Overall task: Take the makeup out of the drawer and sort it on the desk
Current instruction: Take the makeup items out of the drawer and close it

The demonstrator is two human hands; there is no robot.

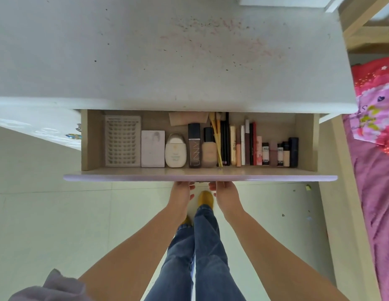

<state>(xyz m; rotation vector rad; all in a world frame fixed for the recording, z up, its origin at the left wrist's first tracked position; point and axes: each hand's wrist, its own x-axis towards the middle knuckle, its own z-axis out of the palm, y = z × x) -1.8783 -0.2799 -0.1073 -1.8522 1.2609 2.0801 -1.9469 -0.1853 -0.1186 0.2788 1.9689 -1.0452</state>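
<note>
The drawer [89, 140] stands pulled out under the white desk top [145, 61]. Lined up inside it are a lash tray [123, 144], a pale palette box [153, 148], a cream bottle [175, 151], a dark foundation bottle [194, 146], a beige foundation bottle [209, 148], yellow-handled brushes and pencils [220, 140], and several lipsticks and small tubes [267, 151]. My left hand [181, 193] and my right hand [225, 193] meet at the middle of the lilac drawer front [124, 177]. Their fingers curl in around its handle, and the fingertips are hidden under the edge.
A bed with a pink patterned cover [376, 118] and purple sheet lies on the right, behind a wooden frame [345, 213]. Below the drawer are my jeans-clad legs [202, 246] and yellow shoes on a pale tiled floor [58, 224]. Stains mark the desk top.
</note>
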